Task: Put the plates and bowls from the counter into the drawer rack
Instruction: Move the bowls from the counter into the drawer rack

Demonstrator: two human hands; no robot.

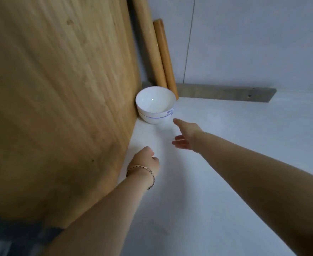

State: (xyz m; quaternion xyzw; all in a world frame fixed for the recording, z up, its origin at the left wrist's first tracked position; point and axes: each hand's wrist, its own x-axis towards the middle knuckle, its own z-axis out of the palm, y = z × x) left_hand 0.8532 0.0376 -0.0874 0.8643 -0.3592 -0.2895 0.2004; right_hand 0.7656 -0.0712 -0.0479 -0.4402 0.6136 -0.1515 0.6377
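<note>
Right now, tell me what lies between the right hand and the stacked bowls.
Nothing: in the head view, only bare counter separates the right hand from the stacked bowls.

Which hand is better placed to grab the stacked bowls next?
Right. The right hand is open and nearest the stacked bowls; the left hand sits farther back, fingers curled, beside the wooden board.

Left hand point(145, 161) fingers hidden, perhaps curled.
</note>
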